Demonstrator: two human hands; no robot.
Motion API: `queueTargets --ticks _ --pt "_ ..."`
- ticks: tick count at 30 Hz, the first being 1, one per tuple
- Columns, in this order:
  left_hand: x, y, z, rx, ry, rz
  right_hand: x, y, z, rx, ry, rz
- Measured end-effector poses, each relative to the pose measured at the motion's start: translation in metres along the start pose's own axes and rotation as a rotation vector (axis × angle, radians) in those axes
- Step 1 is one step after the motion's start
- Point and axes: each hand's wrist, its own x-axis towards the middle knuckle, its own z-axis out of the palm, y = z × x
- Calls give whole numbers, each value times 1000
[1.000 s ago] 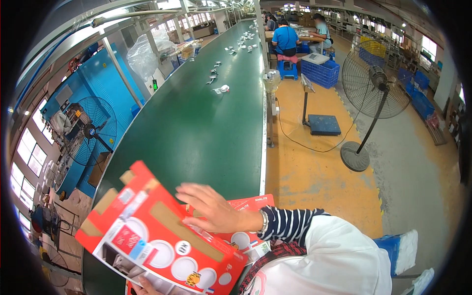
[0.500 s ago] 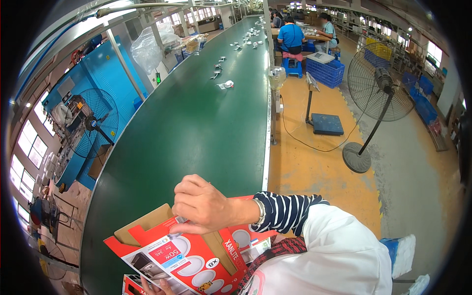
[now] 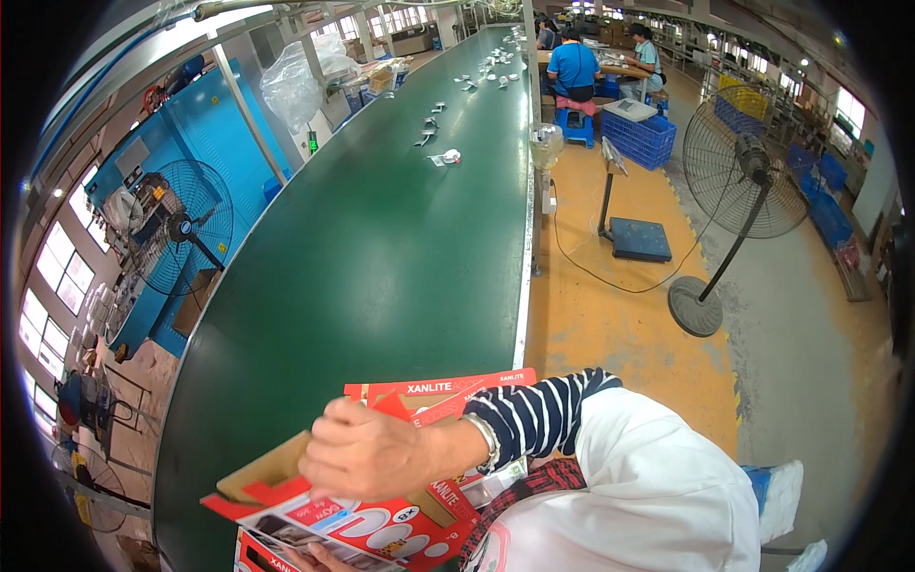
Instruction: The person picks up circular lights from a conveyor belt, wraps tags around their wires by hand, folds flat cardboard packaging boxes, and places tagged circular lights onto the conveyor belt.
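Holding station at the near end of one green conveyor belt (image 3: 362,286): two bare hands, one red carton.

Hands, two. Right hand (image 3: 357,453), one: knuckles up, fingers curled over the upper part of the red carton (image 3: 381,534); whether they pinch the cardboard cannot be told, the fingertips being hidden. Left hand (image 3: 324,559), one: fingers against the carton's lower edge, partly cut off by the frame; how firmly it grips cannot be told.

Red carton, one in work: tilted, between the two hands, low over the belt's near end, with one brown inner flap (image 3: 276,467) standing out at its left end.

Further red cardboard: one piece at lower left (image 3: 250,551); more behind the right wrist (image 3: 448,405), overlapping, number uncertain.

Bracelet (image 3: 486,443), one, on the right wrist. Striped sleeve (image 3: 538,419), one.

Small white parts on the belt: one nearest (image 3: 448,157), three in a loose line (image 3: 431,122) beyond it, a farther scatter too small to count.

Large fans, at least two: one at right (image 3: 753,162), one at left (image 3: 179,227). Platform scale (image 3: 640,238), one. Co-workers seated plainly in view, two: one in blue (image 3: 574,67), one in a pale top (image 3: 648,54).
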Motion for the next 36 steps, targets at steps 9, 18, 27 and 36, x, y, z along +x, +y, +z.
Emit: queueTargets --ticks 9,18,27,36 --pt "-4 -57 -3 -320 -243 255 22 -24 13 605 44 -99" --pt "6 -57 -25 -570 -306 -91 35 -25 44 187 289 -202" --pt "41 -66 -29 -863 -91 -180 18 -42 68 414 -301 -196" --pt "73 -70 -38 -1156 164 -248 17 -40 70 575 -571 -156"
